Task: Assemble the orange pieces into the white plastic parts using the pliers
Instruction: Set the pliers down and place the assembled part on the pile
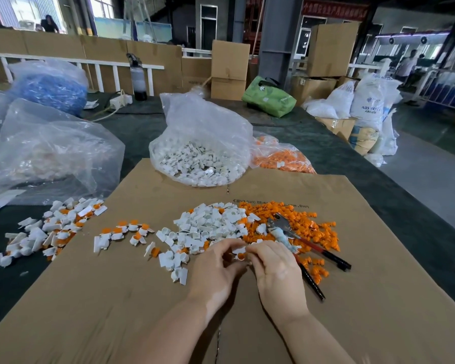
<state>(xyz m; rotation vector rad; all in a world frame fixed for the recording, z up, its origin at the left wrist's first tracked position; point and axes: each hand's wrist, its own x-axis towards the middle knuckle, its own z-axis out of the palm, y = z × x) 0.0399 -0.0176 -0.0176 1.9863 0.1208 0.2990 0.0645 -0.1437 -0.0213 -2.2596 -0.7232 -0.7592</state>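
both hands meet over the cardboard (352, 298): left hand (216, 269) and right hand (273, 269) pinch one white part (239, 250) with an orange piece (241, 256); pliers (300, 245) lie just beside.

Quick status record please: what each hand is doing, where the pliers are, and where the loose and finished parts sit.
left hand: pinches a white part together with the right hand
right hand: pinches at the same part, an orange piece at its fingertips
pliers: lying unheld on the orange pile, handles toward the person
white pile: loose on the cardboard sheet, left of the orange pile
assembled parts: scattered at the left, some off the cardboard
bag of white parts: open, behind the piles
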